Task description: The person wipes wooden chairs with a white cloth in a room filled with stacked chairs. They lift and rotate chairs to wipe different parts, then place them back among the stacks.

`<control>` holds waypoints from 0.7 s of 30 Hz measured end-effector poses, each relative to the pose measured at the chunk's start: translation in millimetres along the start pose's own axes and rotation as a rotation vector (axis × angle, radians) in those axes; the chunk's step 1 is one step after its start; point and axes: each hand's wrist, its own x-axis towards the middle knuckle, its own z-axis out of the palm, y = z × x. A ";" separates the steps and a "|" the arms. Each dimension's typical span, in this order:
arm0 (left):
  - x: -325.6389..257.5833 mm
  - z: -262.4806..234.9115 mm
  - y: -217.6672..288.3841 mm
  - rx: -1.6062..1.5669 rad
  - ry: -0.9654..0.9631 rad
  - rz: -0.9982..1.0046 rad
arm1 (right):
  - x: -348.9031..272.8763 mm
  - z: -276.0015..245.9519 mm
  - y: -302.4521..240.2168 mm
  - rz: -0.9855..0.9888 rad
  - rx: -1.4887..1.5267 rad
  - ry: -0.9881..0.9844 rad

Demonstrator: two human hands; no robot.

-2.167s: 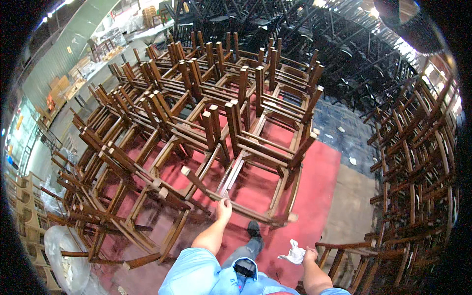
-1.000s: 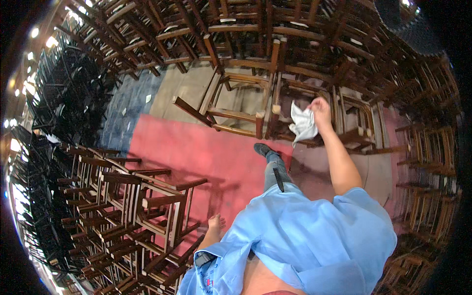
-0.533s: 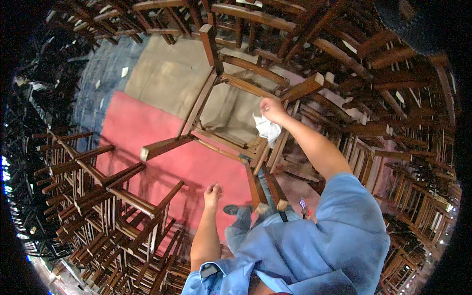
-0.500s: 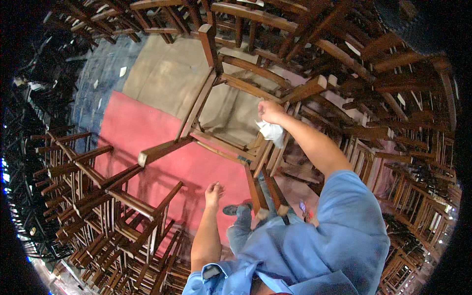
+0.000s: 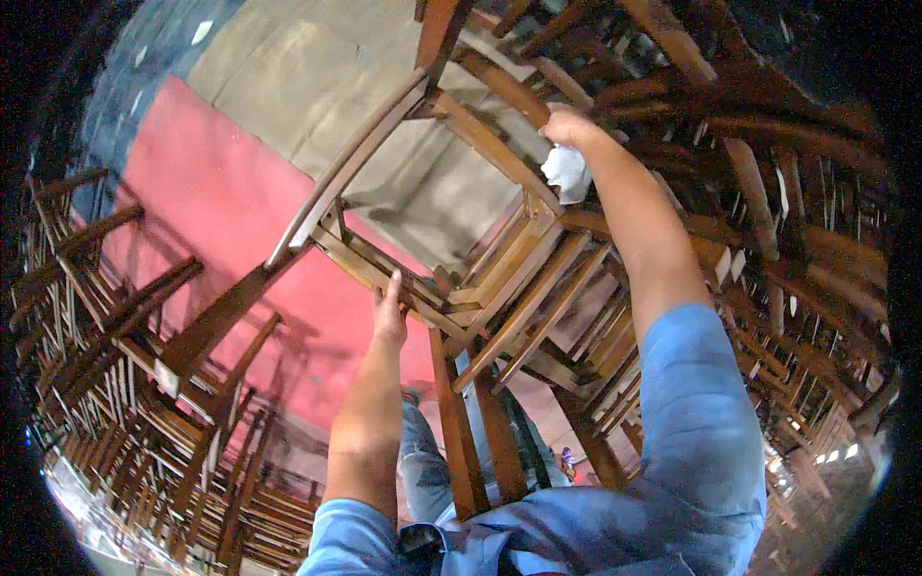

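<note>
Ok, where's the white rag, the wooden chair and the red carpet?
White rag (image 5: 567,173), head view, on its bunched middle under the right hand.
Wooden chair (image 5: 490,158), head view, on a slanted frame rail.
Red carpet (image 5: 221,206), head view, on a bare stretch.

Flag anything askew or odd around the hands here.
The wooden chair under both hands is tipped, legs in the air rather than on the red carpet. The left hand touches its frame; the right hand presses a white cloth to a rail. No damage or spills visible.
</note>
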 end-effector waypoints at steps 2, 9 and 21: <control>5.6 26.5 5.5 -0.192 -0.136 -0.047 | 0.5 1.0 -3.2 0.039 -0.072 -0.066; 19.1 41.2 -0.6 -0.230 0.089 -0.032 | 19.2 3.4 49.3 -0.145 0.185 -0.093; -90.8 -21.4 12.0 -0.081 0.197 0.032 | -140.0 -19.2 -55.7 -0.316 0.133 -0.311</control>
